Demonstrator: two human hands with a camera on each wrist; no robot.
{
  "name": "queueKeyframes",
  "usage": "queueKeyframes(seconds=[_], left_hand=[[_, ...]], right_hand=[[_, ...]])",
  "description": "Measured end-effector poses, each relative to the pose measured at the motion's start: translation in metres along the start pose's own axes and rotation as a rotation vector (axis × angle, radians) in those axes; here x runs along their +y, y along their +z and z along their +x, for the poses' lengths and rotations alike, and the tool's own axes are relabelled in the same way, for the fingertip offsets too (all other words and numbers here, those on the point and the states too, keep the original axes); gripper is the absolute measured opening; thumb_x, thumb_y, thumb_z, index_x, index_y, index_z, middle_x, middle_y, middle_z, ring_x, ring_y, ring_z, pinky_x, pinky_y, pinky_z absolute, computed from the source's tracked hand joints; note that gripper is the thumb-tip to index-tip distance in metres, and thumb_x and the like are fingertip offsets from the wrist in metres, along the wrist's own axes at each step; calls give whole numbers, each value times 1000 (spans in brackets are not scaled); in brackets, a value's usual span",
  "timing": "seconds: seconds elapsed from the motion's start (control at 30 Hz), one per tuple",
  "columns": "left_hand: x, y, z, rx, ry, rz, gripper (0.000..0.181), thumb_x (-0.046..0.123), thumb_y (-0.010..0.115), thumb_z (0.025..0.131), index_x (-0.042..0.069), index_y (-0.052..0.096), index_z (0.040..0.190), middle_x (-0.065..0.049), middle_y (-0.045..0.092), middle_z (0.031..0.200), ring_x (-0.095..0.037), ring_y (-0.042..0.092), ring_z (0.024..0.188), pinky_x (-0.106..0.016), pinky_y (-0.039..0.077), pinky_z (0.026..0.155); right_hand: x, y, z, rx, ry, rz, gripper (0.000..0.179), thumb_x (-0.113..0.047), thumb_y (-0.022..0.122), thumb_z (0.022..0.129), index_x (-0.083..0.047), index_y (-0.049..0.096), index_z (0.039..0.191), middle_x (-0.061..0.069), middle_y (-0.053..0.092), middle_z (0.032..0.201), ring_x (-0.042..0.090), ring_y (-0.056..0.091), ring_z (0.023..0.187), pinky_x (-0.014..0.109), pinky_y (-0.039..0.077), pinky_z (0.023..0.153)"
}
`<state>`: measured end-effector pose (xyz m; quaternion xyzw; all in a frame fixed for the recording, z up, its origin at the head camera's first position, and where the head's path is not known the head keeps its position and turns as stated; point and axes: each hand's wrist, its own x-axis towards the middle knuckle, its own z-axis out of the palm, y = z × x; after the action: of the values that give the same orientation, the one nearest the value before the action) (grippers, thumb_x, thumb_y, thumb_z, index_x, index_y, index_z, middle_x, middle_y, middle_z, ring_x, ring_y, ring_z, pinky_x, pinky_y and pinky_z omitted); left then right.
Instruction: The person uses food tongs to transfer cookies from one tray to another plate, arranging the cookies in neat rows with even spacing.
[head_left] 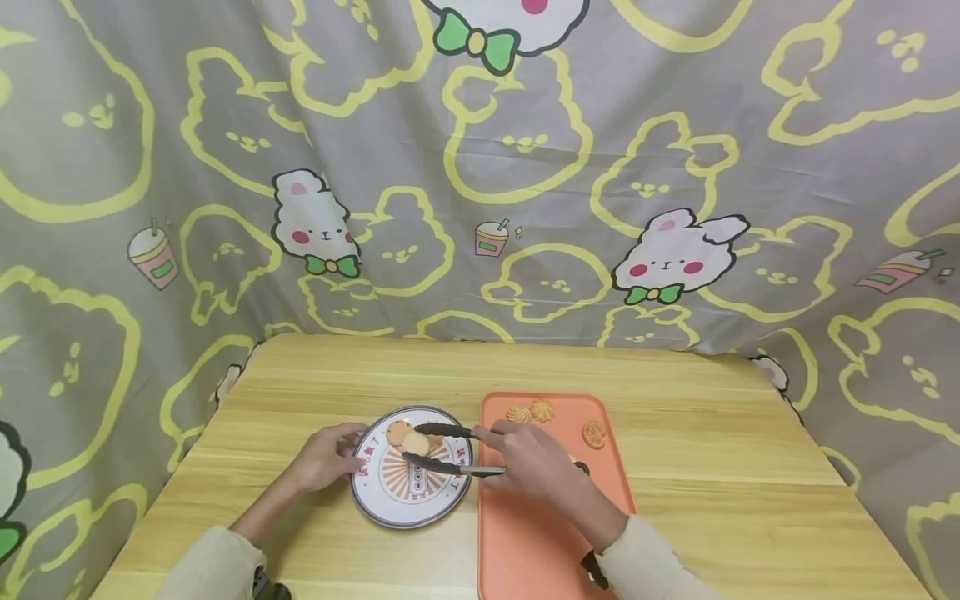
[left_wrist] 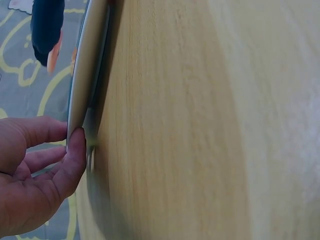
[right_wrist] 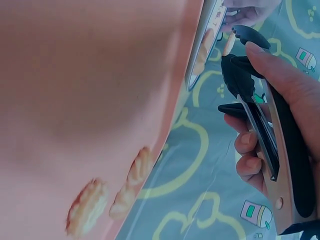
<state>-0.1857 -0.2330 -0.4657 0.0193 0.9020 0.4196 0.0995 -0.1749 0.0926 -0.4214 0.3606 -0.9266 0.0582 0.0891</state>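
Well inside the plate's (head_left: 382, 502) rim, tongs (head_left: 438, 463) hold a cookie (head_left: 416, 443).

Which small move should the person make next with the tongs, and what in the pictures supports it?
The right hand should probably ease the tongs open, releasing the cookie onto the plate: the cookie sits between their tips over the plate, where other cookies lie, and the left hand pinches the plate's rim.
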Motion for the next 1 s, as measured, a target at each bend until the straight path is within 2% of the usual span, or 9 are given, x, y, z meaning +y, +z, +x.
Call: queueKeyframes(seconds=[0.3,0.47,0.6,0.83,1.0], left_hand=[[-2,0,-1,-1,22,-30,55,-6,65,77,-5,51,130,-19,57,108,-17,59,76,-25,58,55],[-3,2,0,-5,34,-47,55,-8,63,78,-6,50,131,-21,57,109,-17,60,76,-23,58,55],[-3,2,0,-5,27,-50,56,-8,63,77,-6,49,131,-21,57,110,-17,60,75,-23,58,55],[-2,2,-1,-4,27,-45,55,-8,63,77,-6,50,131,-20,57,108,-16,60,74,-23,58,55],[-3,2,1,3,30,-44,55,-9,63,77,-7,49,131,-21,57,108,-16,61,74,-22,58,54]], right_hand=[[-23,7,23,-72,-17,-45,72,-53,73,72,-16,58,132,0,65,104,4,48,64,16,48,56],[-31,13,29,-130,4,-64,73,-56,71,73,-21,54,135,0,64,107,3,42,57,13,40,48],[-35,16,31,-128,8,-70,72,-56,71,73,-22,55,134,-3,63,101,4,39,54,12,36,45],[-40,23,35,-118,4,-86,71,-56,73,71,-22,57,132,-4,64,100,3,46,60,13,43,50],[-44,24,37,-135,29,-81,73,-56,73,71,-22,56,133,-5,62,96,4,41,58,13,38,47]])
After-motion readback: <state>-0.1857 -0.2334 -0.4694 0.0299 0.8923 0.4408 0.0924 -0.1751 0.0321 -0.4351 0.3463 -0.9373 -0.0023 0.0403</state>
